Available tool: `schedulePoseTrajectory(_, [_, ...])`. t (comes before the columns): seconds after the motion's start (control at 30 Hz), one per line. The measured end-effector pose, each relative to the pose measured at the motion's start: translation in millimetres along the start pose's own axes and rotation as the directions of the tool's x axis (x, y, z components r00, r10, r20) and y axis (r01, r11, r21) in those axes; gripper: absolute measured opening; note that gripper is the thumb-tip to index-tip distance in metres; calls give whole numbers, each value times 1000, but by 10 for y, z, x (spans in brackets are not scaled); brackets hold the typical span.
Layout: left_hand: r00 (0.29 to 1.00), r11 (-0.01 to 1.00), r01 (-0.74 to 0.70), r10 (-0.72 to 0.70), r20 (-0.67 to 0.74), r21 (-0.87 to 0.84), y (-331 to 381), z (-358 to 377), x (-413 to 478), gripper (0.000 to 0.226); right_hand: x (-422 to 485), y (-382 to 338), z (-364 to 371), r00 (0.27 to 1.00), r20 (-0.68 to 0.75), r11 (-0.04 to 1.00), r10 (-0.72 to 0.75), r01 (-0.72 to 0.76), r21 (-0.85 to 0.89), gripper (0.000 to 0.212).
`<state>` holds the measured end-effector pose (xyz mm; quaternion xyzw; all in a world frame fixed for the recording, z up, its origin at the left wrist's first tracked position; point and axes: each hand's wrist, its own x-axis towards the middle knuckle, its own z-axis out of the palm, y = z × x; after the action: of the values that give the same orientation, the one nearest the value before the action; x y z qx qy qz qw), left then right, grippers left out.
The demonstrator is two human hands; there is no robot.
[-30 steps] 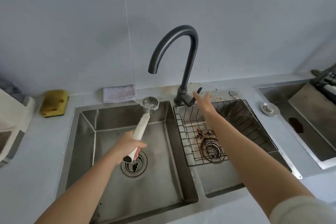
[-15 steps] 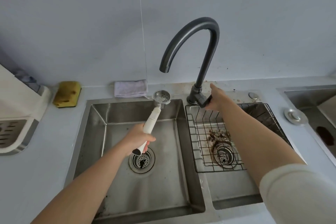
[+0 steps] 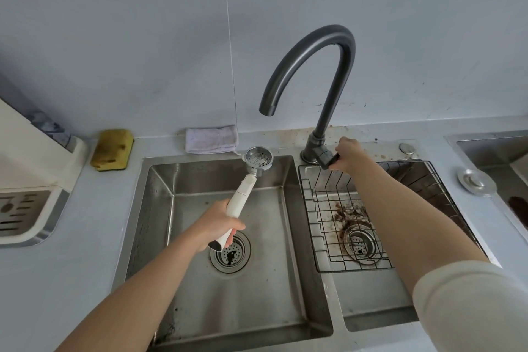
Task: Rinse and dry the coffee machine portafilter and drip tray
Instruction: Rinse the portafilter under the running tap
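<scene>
Writing: no brand or label can be read anywhere in the frame.
Left hand [image 3: 220, 223]: grip clamped round the white handle of the portafilter [image 3: 248, 188], centre of frame.
Portafilter basket: tilted, above the far rim of the left sink basin [image 3: 160, 226], below the tap spout [image 3: 307, 66].
Right hand [image 3: 350, 156]: grip closed on the tap lever [image 3: 331, 160], right of centre.
Drip tray [image 3: 20, 211]: far left edge, on the counter [image 3: 71, 280].
Open room: left basin bare around its drain; wire rack [image 3: 320, 208] fills the right basin.
</scene>
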<state>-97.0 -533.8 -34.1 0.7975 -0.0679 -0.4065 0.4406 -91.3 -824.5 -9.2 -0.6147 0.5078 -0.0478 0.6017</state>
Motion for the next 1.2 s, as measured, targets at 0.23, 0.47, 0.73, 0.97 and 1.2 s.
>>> schedulePoseTrajectory(0.23, [1000, 1000, 2, -2, -11, 8, -75, -48, -23, 23, -101, 22, 40, 1000, 0, 994, 17, -17, 105, 31])
schedulePoseTrajectory(0.47, [1000, 999, 4, -4, 7, 42, -82, -50, -50, 24, -83, 45, -7, 999, 8, 989, 41, -42, 145, 23])
schedulePoseTrajectory(0.73, [1000, 999, 16, -17, 11, 39, -87, -41, -65, 24, -87, 61, -38, 998, 31, 983, 56, -60, 174, 28])
schedulePoseTrajectory(0.97, [1000, 999, 12, -12, 12, 37, -81, -32, -79, 23, -67, 73, -19, 997, 31, 983, 65, -69, 170, 29])
schedulePoseTrajectory(1.2, [1000, 999, 6, -7, 21, 44, -99, -8, -97, 24, -186, 77, -14, 996, 53, 943, 77, -90, 320, 32])
